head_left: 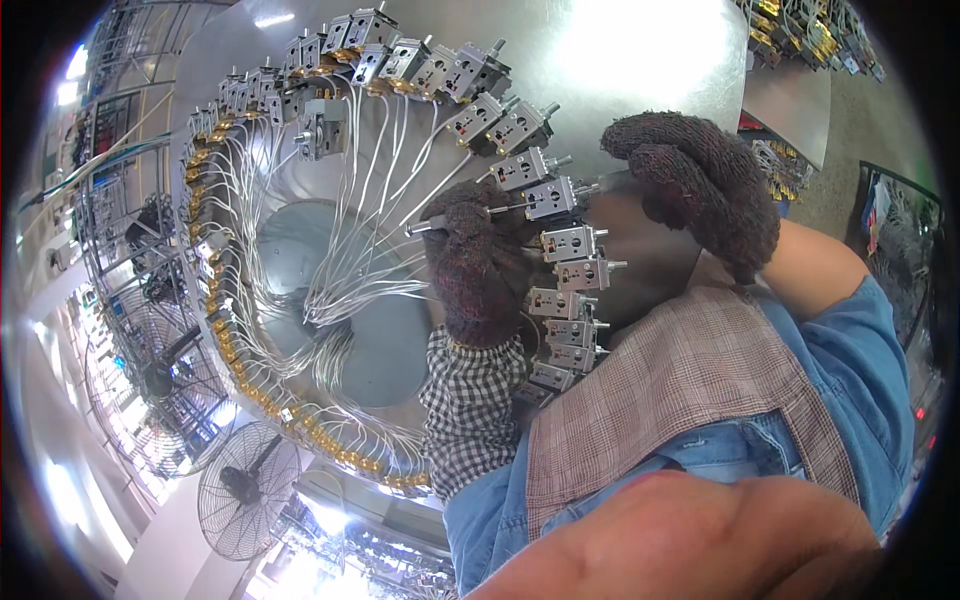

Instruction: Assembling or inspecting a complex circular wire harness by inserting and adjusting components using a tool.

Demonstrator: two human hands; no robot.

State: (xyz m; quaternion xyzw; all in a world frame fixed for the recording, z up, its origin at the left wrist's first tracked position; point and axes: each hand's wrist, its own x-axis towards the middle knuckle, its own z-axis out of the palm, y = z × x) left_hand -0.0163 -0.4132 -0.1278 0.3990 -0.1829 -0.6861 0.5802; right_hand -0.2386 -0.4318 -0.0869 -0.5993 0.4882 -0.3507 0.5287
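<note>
My left hand (478,270), in a dark knitted glove, is closed around a slim metal rod (428,226). The rod points at a small silver box-shaped metal unit (549,199) with a threaded shaft, in the curved row at the table's right edge. To the right of that unit, my right hand (705,190), gloved alike, hovers apart from the row. Its fingers are loosely bent, and nothing shows in them. Thin white tubes (375,290) run from the units across the round table toward its middle and on to brass-coloured ends (235,360) along the left rim.
A similar unit (321,130) stands inside the ring at the upper left. Beneath the tubes lies a grey-blue round plate (385,350). Beyond the left rim is a large fan (245,480). More brass parts and wires (815,35) lie at the upper right.
</note>
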